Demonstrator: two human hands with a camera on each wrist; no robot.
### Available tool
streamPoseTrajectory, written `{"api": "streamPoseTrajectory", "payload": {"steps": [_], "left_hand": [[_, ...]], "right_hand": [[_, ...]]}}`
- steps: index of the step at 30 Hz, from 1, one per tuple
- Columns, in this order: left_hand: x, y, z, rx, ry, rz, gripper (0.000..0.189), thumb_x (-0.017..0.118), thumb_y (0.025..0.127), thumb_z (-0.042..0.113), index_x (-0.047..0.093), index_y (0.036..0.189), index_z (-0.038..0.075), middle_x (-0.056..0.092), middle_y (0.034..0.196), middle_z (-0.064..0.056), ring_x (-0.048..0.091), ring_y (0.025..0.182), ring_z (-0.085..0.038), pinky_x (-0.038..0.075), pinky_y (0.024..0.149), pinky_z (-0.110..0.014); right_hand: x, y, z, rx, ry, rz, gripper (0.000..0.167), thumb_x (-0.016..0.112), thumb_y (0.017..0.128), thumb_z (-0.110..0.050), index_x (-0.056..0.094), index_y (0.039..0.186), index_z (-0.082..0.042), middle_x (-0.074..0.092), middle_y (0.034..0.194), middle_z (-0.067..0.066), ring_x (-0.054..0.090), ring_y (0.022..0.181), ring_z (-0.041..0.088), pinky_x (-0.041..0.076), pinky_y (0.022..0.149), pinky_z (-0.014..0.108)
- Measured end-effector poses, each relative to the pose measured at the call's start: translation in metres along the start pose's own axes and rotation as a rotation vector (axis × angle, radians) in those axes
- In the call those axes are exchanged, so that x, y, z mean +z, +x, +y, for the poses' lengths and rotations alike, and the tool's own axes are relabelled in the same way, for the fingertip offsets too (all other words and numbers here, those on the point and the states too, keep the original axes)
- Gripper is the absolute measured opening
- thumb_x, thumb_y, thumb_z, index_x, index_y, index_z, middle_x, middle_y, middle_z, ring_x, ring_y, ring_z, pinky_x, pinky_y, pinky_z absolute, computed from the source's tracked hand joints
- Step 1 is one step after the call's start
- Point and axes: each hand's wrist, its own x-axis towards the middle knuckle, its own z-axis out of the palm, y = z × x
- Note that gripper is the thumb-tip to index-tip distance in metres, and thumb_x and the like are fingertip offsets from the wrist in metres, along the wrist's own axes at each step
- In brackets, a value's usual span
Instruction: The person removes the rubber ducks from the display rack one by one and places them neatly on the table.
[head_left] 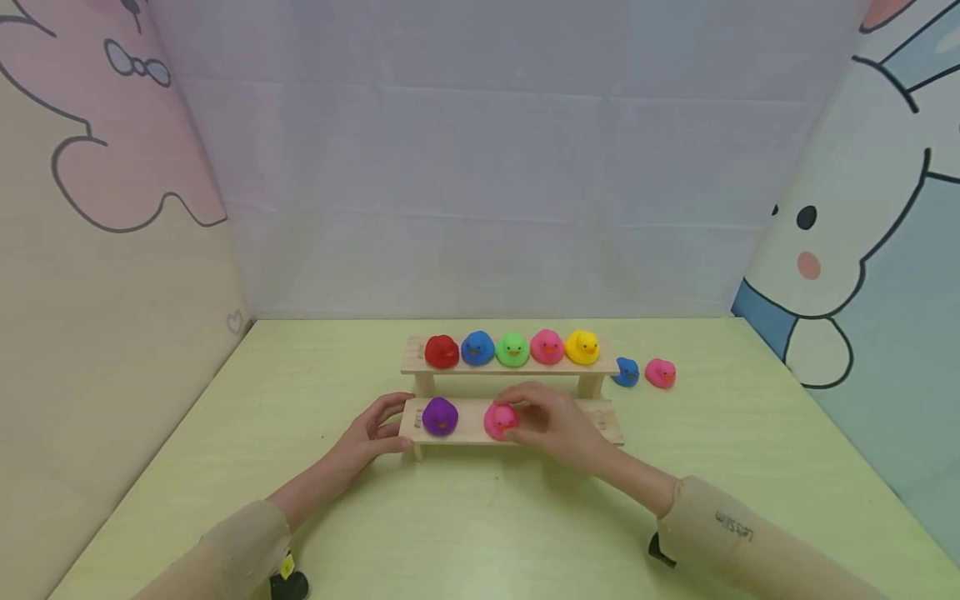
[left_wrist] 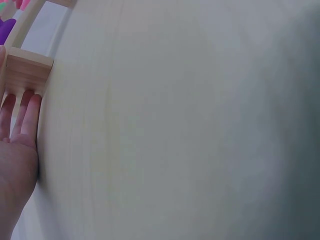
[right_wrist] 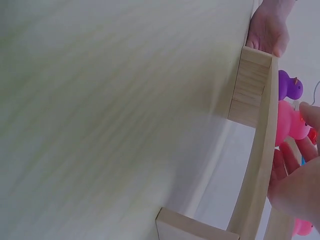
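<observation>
A pink rubber duck (head_left: pixel 500 422) is on the lower step of a wooden two-step stand (head_left: pixel 472 429). My right hand (head_left: pixel 558 425) pinches this duck between thumb and fingers, as the right wrist view also shows. On the same step, to its left, sits a purple rubber duck (head_left: pixel 440 416). My left hand (head_left: pixel 372 427) holds the left end of the lower step, thumb at the front corner and fingers toward the back. In the left wrist view, the left fingers (left_wrist: pixel 31 115) reach against the stand's leg (left_wrist: pixel 29 67).
Along the upper step stand red (head_left: pixel 442 352), blue (head_left: pixel 477 348), green (head_left: pixel 512 350), pink (head_left: pixel 547 347) and yellow (head_left: pixel 582 347) ducks. A blue duck (head_left: pixel 627 372) and a pink duck (head_left: pixel 661 373) lie on the table (head_left: pixel 750 467) right of the stand.
</observation>
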Motion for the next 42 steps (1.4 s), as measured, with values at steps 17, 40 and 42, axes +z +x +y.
{"api": "streamPoseTrajectory", "payload": {"steps": [17, 40, 42], "left_hand": [[0.000, 0.000, 0.001, 0.006, -0.008, 0.000, 0.068, 0.069, 0.091, 0.013, 0.034, 0.149, 0.015, 0.038, 0.156, -0.016, 0.056, 0.131, -0.029, 0.044, 0.101, -0.027], [-0.004, 0.003, -0.007, 0.023, 0.015, -0.006, 0.068, 0.069, 0.090, 0.014, 0.034, 0.149, 0.015, 0.038, 0.155, -0.016, 0.059, 0.127, -0.029, 0.043, 0.105, -0.034], [-0.004, 0.003, -0.007, 0.020, 0.017, -0.007, 0.068, 0.069, 0.091, 0.015, 0.034, 0.149, 0.016, 0.038, 0.155, -0.016, 0.058, 0.128, -0.030, 0.043, 0.106, -0.035]], "right_hand": [[0.002, -0.001, -0.005, 0.117, 0.099, -0.059, 0.038, 0.074, 0.089, -0.025, 0.065, 0.125, -0.023, 0.067, 0.126, -0.004, 0.060, 0.116, 0.017, 0.051, 0.100, 0.032], [-0.023, -0.006, -0.016, 0.078, 0.197, -0.075, 0.041, 0.078, 0.085, -0.025, 0.066, 0.124, -0.020, 0.068, 0.125, 0.000, 0.065, 0.112, 0.020, 0.056, 0.091, 0.030], [-0.026, -0.006, -0.017, 0.079, 0.192, -0.067, 0.042, 0.078, 0.084, -0.025, 0.066, 0.124, -0.022, 0.068, 0.124, -0.001, 0.065, 0.112, 0.019, 0.056, 0.091, 0.030]]}}
